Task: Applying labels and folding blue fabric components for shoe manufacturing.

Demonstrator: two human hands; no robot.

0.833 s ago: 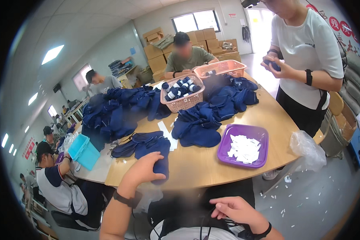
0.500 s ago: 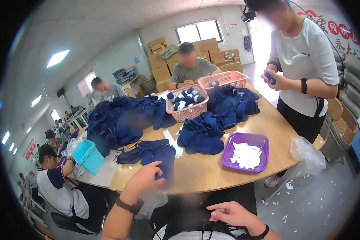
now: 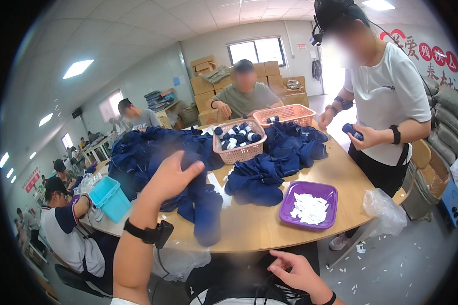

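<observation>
Banded rolls [image 3: 245, 134] fill one basket [image 3: 243, 154]; many navy cloths [image 3: 257, 179] lie loose; left hand [image 3: 171, 175] over them, grip unclear; right hand [image 3: 296, 274] empty, relaxed

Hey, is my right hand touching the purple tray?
No, your right hand is near your lap, with a visible gap between it and the purple tray.

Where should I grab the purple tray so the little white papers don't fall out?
Probably best: grip the purple tray by its left and right rims, coming from your side of the table. Its walls stand up all round, and it sits near your edge. Navy cloth bunches beyond its left side. The white papers lie loose inside, so keep it level.
</observation>
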